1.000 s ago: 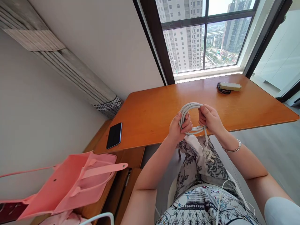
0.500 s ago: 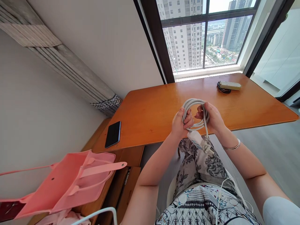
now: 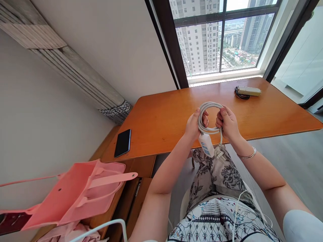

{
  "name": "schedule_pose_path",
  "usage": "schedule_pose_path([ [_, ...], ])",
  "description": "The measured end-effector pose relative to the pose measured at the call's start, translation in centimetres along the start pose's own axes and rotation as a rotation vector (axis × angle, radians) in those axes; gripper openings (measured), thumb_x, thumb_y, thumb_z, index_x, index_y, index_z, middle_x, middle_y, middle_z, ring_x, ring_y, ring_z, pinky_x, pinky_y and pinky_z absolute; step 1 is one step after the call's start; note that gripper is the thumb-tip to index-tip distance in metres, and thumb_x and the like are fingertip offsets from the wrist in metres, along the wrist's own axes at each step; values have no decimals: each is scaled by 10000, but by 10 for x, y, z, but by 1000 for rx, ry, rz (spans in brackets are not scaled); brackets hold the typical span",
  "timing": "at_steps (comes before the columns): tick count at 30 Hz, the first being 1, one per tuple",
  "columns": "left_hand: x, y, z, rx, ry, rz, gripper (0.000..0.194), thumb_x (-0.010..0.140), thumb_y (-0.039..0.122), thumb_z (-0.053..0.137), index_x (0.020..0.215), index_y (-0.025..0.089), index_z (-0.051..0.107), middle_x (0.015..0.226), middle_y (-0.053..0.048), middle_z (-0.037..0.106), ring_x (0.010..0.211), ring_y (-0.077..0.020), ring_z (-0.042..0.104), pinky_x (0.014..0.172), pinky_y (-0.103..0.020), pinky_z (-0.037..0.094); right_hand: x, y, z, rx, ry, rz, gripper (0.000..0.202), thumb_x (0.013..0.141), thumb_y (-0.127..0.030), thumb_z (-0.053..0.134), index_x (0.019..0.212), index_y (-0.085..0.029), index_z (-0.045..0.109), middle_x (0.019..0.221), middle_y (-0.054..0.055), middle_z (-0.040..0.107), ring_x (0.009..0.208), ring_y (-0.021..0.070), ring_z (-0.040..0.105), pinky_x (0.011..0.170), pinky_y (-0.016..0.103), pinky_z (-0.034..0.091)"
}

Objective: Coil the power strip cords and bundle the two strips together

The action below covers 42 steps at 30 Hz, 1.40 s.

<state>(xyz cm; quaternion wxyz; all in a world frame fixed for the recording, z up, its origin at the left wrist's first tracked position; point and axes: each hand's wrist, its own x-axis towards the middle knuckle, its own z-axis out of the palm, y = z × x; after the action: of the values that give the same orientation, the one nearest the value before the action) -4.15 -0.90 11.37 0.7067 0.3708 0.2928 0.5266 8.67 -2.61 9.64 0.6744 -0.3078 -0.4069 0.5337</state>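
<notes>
Between my hands, above the table's near edge, is a grey-white power cord (image 3: 211, 130) wound into a round coil of several loops. My left hand (image 3: 194, 125) is closed around the coil's left side, thumb on top. On the right side, my right hand (image 3: 227, 121) has its fingers curled tight on the loops. A white power strip (image 3: 206, 144) dangles below the coil near my left hand, tilted downward. Beside it hangs the cord's plug (image 3: 220, 154), in front of my patterned trousers.
The orange-brown wooden table (image 3: 161, 117) stands below a window. On it lie a black phone (image 3: 122, 143) at the left and another power strip (image 3: 249, 90) with a coiled black cord at the back right. A pink bag (image 3: 83, 191) sits at lower left, beside wooden drawers (image 3: 133, 198).
My right fingers have closed more fully on the coil. The coil has risen slightly, and the hanging power strip has swung left and now points more downward.
</notes>
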Motion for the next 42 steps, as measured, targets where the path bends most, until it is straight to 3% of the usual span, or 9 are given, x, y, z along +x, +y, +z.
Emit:
schedule_pose_path([
  [6,11,-19,-25,181,-93,-35,461,856,602,656,826,142,677,712,-50,698,732,-162,667,729,-258,511,16,6,-13,-23,80,-59,512,750,-670,746,831,-240,480,594,-111,293,414,41,276,385,195,278],
  [9,6,-27,-40,423,-219,-61,354,752,452,801,918,157,698,882,-39,713,872,-157,655,793,-238,494,22,5,-22,-54,144,-112,496,768,-671,723,844,-246,480,612,-107,301,420,44,281,393,198,293],
  [13,-2,-30,-52,523,-357,-191,500,647,262,858,1091,194,637,919,4,659,847,-141,646,782,-245,513,25,6,-28,-93,229,-189,470,781,-669,699,910,-256,514,627,-105,315,425,48,290,402,208,287],
  [21,-10,-17,-55,288,-291,-371,639,694,427,837,1231,226,556,964,-37,682,732,-166,687,603,-258,551,21,18,-34,-175,320,-274,510,781,-655,675,1096,-275,550,677,-92,404,458,65,344,445,228,332],
  [28,-17,-35,-15,-15,-58,-232,547,706,317,880,1105,181,530,888,-7,683,702,-130,680,564,-222,567,21,33,-29,-87,356,-288,439,835,-676,612,1070,-308,570,641,-92,324,448,76,291,443,220,326],
  [32,-15,-43,0,-50,74,-216,697,688,238,898,1169,222,394,927,-5,709,736,-147,709,608,-249,584,16,34,-23,-95,347,-242,471,795,-743,600,934,-294,593,642,-59,318,506,119,324,460,252,352],
  [35,-10,-43,-4,56,92,-182,780,637,271,931,1187,247,378,916,21,714,672,-133,694,579,-240,561,11,31,-20,-64,332,-210,493,751,-759,630,772,-277,531,641,-49,299,522,129,305,463,264,350],
  [39,-2,-42,-18,264,34,-137,595,560,328,961,978,156,574,834,-13,721,663,-91,654,598,-179,510,5,26,-21,-37,237,-114,534,756,-739,644,689,-258,422,643,-45,305,519,124,295,451,263,338],
  [42,1,-46,-18,164,37,-110,583,511,372,974,919,144,625,897,-44,746,763,-117,686,703,-207,546,3,25,-20,64,223,-30,571,711,-743,690,679,-247,411,631,-42,360,525,118,350,471,259,369],
])
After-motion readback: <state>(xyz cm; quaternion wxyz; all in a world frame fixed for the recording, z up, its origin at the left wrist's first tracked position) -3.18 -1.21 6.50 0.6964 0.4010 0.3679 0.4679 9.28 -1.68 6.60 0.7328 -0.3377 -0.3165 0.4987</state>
